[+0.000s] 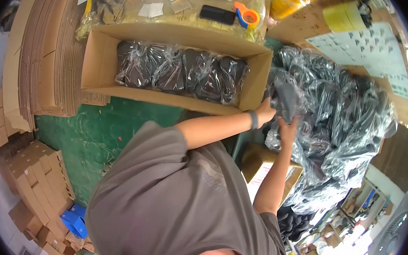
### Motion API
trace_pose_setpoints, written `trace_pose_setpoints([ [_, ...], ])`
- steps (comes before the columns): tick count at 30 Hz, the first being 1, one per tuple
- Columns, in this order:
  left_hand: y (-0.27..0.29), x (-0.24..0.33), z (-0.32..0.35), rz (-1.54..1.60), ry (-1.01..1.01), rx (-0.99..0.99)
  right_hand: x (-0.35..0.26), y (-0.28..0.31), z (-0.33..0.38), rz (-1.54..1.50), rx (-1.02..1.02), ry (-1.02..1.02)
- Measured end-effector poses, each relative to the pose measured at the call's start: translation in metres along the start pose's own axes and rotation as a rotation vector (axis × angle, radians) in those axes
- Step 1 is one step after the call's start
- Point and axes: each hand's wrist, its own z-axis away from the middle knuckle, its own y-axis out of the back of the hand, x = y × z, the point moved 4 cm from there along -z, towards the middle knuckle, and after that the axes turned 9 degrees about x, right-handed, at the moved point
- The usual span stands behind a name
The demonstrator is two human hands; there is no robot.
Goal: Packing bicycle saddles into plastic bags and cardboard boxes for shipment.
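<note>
Both hands (277,115) grip bagged dark item (288,98); fingers hidden.

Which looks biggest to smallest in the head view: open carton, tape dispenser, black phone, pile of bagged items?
1. Pile of bagged items
2. Open carton
3. Black phone and tape dispenser: look alike, unranked.

Hidden and cut-off parts

Both hands' fingers sink into the bag pile (341,115) at 2 o'clock; the small box (254,163) hides behind the right forearm; the tape roll (285,1) is cropped at 12.
</note>
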Motion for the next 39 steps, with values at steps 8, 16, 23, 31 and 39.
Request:
trace_pose_setpoints([
  [8,0.238,0.368,-0.079,-0.807,-1.08,0.523,0.107,-0.101,-0.023,0.456,0.0,-0.183],
  [16,0.374,0.483,-0.26,-1.703,-0.798,0.495,0.086,-0.105,-0.019,0.48,-0.019,-0.314],
  [23,0.401,0.491,-0.279,-1.289,-0.907,0.519,0.078,-0.088,-0.016,0.4,-0.042,-0.263],
  [31,0.342,0.471,-0.156,-1.133,-1.447,0.749,0.081,-0.088,-0.012,0.419,-0.031,-0.404],
  [39,0.317,0.159,0.03,-1.041,-0.547,0.153,0.062,-0.062,-0.017,-0.198,0.151,-0.408],
])
